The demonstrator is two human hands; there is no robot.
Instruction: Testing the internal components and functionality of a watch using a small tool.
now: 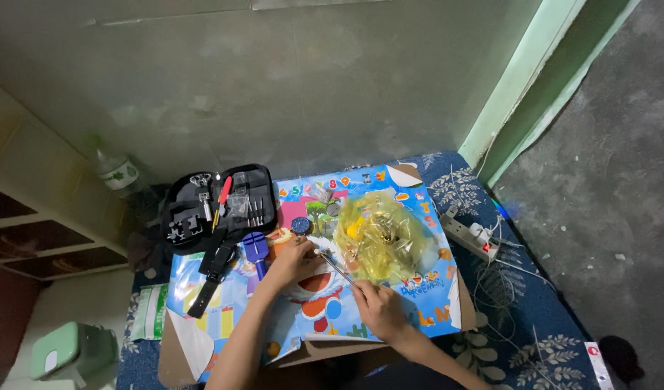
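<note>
yellow plastic bag [381, 238], crinkled and see-through, lies on our bright cartoon poster [325, 303], with small metal parts dimly visible inside; we cannot tell what they are.

item 1: tweezers [336, 269], thin and silver, slanting from lower right to upper left. our right hand [377, 309] is closed round their lower end in a pinch grip.

item 2: our left hand [294, 258], fingers curled down on the poster at the tweezer tips. it seems to pinch something tiny there, but the piece is too small to make out, so we cannot tell what it grips.

item 3: round dark watch face [301, 225], just above the left hand, apart from it.

item 4: blue tool [255, 248] and black strap [213, 274], left of the hand.

item 5: black tool case [218, 206], open, with a red-handled tool and small picks in their slots.

item 6: white power strip [471, 235], at the right, well apart.

handling note, as we judge it: keep the left fingers pressed flat so the small piece cannot skid, bring the tweezer tips in low, and squeeze lightly, since a hard squeeze could flick it away.
</note>
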